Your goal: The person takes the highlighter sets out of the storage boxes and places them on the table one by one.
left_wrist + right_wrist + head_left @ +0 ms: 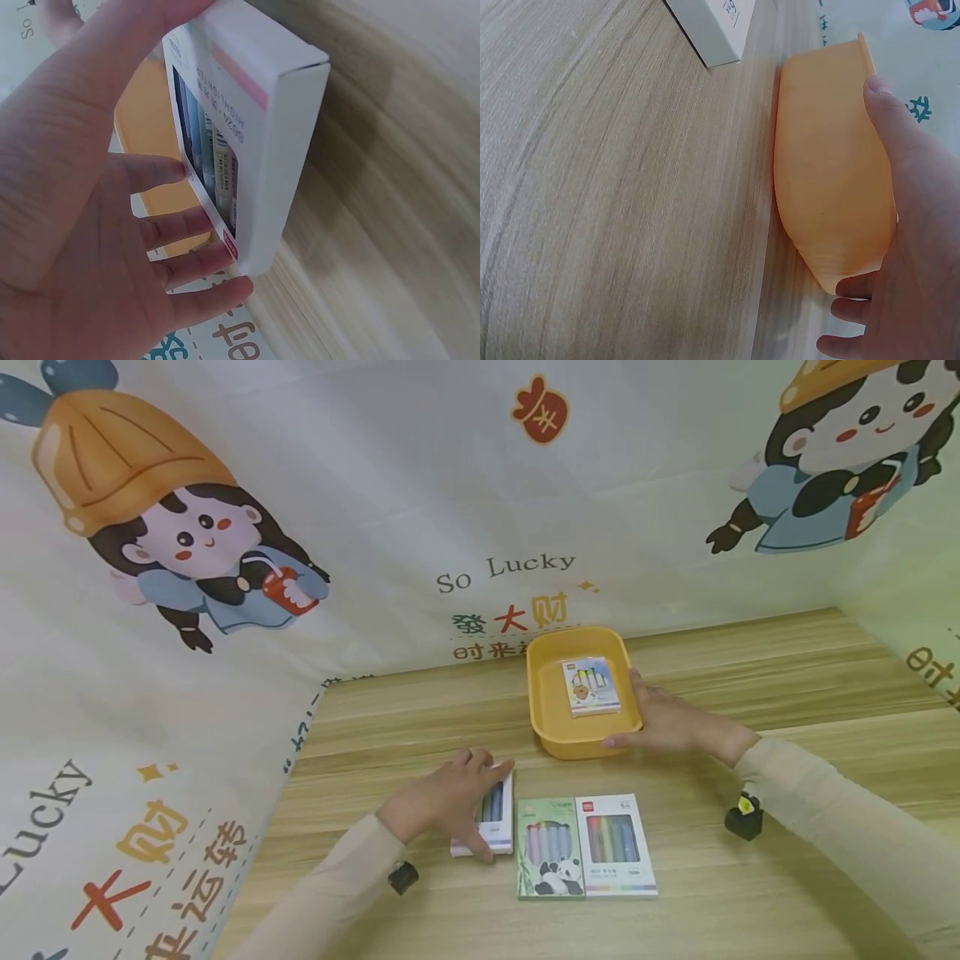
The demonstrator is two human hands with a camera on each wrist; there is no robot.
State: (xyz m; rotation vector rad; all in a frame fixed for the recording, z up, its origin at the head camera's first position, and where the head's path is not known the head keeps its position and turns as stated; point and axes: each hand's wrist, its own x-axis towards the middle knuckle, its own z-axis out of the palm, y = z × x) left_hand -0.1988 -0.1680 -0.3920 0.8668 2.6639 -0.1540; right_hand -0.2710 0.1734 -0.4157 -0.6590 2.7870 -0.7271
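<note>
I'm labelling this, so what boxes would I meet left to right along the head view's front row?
White rectangular cardboard box partly covered by the left hand, green cardboard box with a panda, fully visible white cardboard box.

White windowed box (244, 139) (highlighters (210, 154) inside) left of the yellow bin (550, 714).

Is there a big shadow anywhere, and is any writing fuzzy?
Left wrist view: a soft shadow on the wooden table beside the highlighter box, and fuzzy tiny print on its pens; head view: big "So Lucky" lettering looks clear.
</note>
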